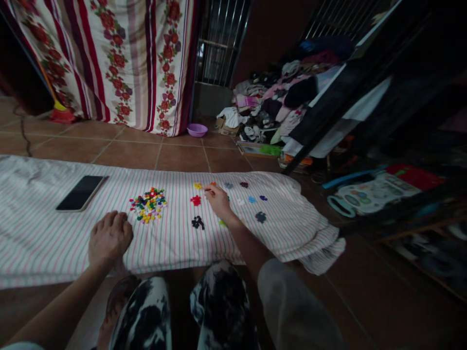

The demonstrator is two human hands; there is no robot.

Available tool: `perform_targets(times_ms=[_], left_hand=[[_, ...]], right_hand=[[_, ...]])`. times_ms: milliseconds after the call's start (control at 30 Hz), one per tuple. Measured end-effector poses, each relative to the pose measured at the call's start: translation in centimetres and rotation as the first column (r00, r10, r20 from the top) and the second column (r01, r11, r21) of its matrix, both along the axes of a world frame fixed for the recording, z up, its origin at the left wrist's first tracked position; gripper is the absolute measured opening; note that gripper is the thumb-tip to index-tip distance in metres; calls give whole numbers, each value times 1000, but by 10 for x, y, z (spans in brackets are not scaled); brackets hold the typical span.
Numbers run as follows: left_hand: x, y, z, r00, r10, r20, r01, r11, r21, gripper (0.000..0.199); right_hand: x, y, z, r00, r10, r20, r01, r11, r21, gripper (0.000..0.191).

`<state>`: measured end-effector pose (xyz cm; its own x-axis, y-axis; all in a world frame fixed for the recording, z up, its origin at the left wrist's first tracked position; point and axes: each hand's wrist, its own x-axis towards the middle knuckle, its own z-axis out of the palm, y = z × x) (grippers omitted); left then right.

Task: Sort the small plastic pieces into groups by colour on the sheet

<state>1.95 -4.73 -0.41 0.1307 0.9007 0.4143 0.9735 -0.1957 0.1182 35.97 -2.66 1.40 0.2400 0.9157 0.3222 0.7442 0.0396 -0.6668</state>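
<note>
A: Where is the big mixed pile (149, 205)?
B: It's on the stripy cloth (175, 253), between the two hands. It has lots of tiny bits in many colors, all jumbled up.
A: What is the left hand (110, 236) doing?
B: It rests palm down on the cloth, just beside the mixed pile. Its fingers are loosely bent. I can't tell if anything is under them.
A: And the right hand (218, 201)?
B: It's over the little color heaps. The thumb and pointing finger are close together, near the yellow heap (197, 185) and the orange heap (213, 184). I can't tell if they pinch a bit or nothing.
A: What other heaps can you see?
B: The red heap (195, 200) is just left of that hand, and the black heap (197, 222) is closer to the knees. The lime heap (223, 223) is partly behind the arm. On the right are the gray heap (228, 185), dark red heap (244, 184), white heap (240, 201), light blue heap (251, 199), dark blue heap (263, 198) and dark gray heap (260, 217).
A: Anything else on the cloth?
B: A phone (82, 193) with a black screen, lying flat past the left hand.
</note>
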Motion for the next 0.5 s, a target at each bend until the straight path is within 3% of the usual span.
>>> perform_targets(times_ms=[133,267,400,500], left_hand=[[0,-1,3,1000,-10,11,11,999,-31,33],[0,-1,3,1000,-2,13,3,998,-65,33],[-3,3,-3,1000,8,5,-7,999,-34,32],[-3,3,-5,1000,-2,-2,2,1000,-20,32]], right_hand=[[53,-49,4,983,-179,28,179,984,19,30],[101,-98,4,918,-389,83,391,920,-8,32],[134,-129,-2,869,-486,98,493,868,-66,32],[148,-139,-11,872,-487,47,489,870,-61,33]])
